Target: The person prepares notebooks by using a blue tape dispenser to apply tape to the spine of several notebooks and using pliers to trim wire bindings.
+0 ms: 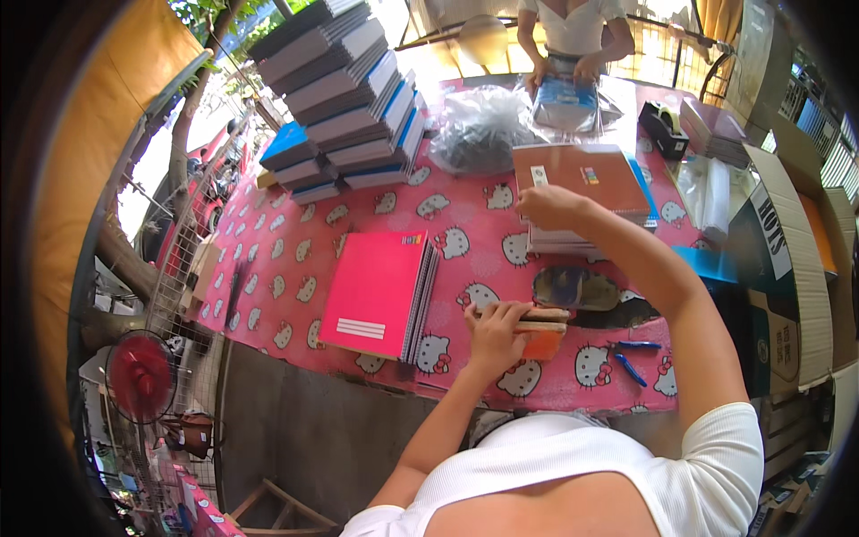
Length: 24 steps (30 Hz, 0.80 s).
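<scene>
My right hand [557, 208] reaches across to a stack of spiral notebooks with a brown top cover [573, 166]. Its fingers are curled together at the cover's left edge, just below a small white label [538, 175]. What they pinch, if anything, is hidden. Closer to me, my left hand [499, 338] is wrapped round a small tan and orange block [542, 340] resting on the table. To its left lies a stack of pink spiral notebooks [374, 291]. A dark oval tray-like thing [575, 288] lies between my hands.
Tall notebook piles [358, 98] stand at the back left, beside a clear plastic bag [481, 134]. Blue-handled cutters [632, 358] lie near the front edge. Cardboard boxes [792, 259] and a tape dispenser [662, 130] are right. Across the table, another person's hands [586, 69] handle a blue package.
</scene>
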Each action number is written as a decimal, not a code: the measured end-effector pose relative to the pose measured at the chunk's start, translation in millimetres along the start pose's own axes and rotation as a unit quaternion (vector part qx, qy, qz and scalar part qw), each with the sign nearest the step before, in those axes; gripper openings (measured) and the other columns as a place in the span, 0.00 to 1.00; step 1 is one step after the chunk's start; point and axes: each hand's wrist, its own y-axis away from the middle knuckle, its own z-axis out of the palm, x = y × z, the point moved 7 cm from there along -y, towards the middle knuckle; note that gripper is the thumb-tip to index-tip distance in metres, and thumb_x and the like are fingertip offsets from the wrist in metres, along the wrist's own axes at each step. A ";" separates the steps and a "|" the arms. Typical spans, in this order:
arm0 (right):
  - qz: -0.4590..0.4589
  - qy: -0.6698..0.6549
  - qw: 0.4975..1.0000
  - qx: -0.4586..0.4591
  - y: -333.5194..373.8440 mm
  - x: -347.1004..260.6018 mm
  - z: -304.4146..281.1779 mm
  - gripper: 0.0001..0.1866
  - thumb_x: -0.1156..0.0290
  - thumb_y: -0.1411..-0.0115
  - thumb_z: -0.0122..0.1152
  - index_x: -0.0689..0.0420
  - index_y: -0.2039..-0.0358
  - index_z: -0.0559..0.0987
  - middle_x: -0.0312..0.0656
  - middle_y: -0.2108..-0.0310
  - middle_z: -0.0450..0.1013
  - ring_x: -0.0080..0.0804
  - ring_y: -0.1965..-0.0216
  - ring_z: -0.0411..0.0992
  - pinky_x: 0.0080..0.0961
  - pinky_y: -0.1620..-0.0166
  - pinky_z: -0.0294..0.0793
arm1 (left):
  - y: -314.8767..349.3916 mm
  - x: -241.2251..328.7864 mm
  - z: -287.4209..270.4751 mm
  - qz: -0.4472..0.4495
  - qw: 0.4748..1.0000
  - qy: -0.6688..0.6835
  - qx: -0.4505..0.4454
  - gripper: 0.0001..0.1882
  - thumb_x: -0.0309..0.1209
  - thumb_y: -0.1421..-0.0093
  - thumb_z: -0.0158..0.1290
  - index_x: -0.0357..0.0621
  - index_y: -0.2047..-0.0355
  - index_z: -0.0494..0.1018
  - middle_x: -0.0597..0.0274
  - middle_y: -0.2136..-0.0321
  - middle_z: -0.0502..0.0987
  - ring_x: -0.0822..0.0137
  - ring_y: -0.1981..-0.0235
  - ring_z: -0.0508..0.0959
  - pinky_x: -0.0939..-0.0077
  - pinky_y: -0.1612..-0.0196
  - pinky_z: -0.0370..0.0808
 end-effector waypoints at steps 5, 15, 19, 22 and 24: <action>0.074 0.062 0.995 -0.008 -1.6 -20.6 -7.0 0.27 0.73 0.46 0.57 0.56 0.45 0.64 0.51 0.67 0.74 0.47 0.67 0.77 0.37 0.65 0.77 | -8.5 -4.6 -1.6 -0.067 0.992 0.037 -0.101 0.33 0.41 0.54 0.65 0.52 0.47 0.69 0.64 0.53 0.74 0.63 0.48 0.71 0.48 0.41 0.47; 0.016 -0.051 0.987 0.154 67.1 -90.2 -89.5 0.31 0.77 0.48 0.55 0.60 0.41 0.63 0.50 0.61 0.74 0.49 0.61 0.76 0.40 0.59 0.75 | -125.5 -19.2 -14.0 0.123 0.960 -0.052 0.246 0.27 0.31 0.52 0.64 0.47 0.49 0.72 0.53 0.51 0.73 0.57 0.40 0.64 0.53 0.36 0.49; 0.164 -0.119 0.888 0.413 141.7 -44.6 -134.7 0.35 0.74 0.51 0.65 0.58 0.42 0.64 0.50 0.39 0.61 0.49 0.39 0.59 0.43 0.38 0.58 | -145.2 -1.9 -50.9 0.240 0.907 0.134 0.320 0.12 0.24 0.47 0.60 0.43 0.61 0.76 0.63 0.65 0.80 0.65 0.65 0.79 0.64 0.45 0.66; 0.298 -0.109 0.732 0.603 227.4 35.4 -114.8 0.48 0.75 0.60 0.75 0.58 0.39 0.58 0.53 0.49 0.67 0.43 0.44 0.64 0.39 0.41 0.62 | -178.3 8.5 -81.1 -0.047 0.865 0.418 0.271 0.10 0.24 0.44 0.59 0.41 0.61 0.75 0.65 0.66 0.79 0.73 0.68 0.76 0.76 0.56 0.72; 0.261 -0.288 0.739 0.550 223.5 85.1 -78.7 0.46 0.77 0.58 0.73 0.58 0.39 0.57 0.49 0.53 0.69 0.39 0.48 0.67 0.36 0.45 0.65 | -198.6 10.5 -89.4 0.010 0.844 0.476 0.248 0.11 0.27 0.43 0.59 0.40 0.60 0.74 0.66 0.66 0.78 0.76 0.67 0.75 0.79 0.58 0.71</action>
